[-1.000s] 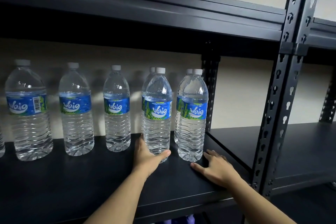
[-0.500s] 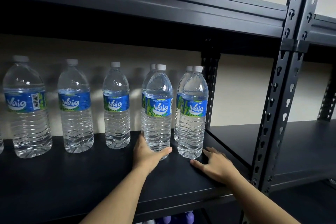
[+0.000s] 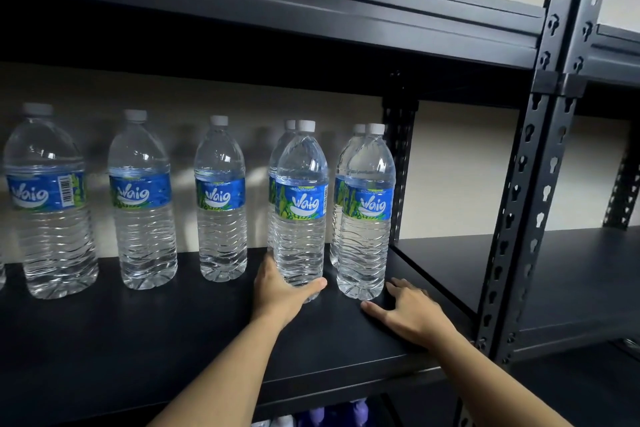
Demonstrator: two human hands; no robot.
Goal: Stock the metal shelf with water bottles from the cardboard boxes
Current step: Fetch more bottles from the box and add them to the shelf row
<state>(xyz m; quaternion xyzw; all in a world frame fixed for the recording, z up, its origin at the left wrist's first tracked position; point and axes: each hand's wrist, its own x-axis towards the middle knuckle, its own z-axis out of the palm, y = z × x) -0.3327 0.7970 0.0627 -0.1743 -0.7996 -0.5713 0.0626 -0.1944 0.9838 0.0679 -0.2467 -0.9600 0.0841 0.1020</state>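
the black metal shelf (image 3: 145,340) in front of me carries seven water bottles, all upright with white caps and blue labels. from the left: one bottle (image 3: 46,204), a second (image 3: 142,201), a third (image 3: 220,201), each standing apart from its neighbour. further right come two pairs, one bottle in front and one behind: the front bottle (image 3: 300,208) hides most of its partner (image 3: 277,163), and the rightmost front bottle (image 3: 366,215) does the same to the one behind it (image 3: 343,166) (only slivers show). the near strip of the board is bare and dark. my right hand (image 3: 414,314) lies flat on it, just beside the rightmost bottle.
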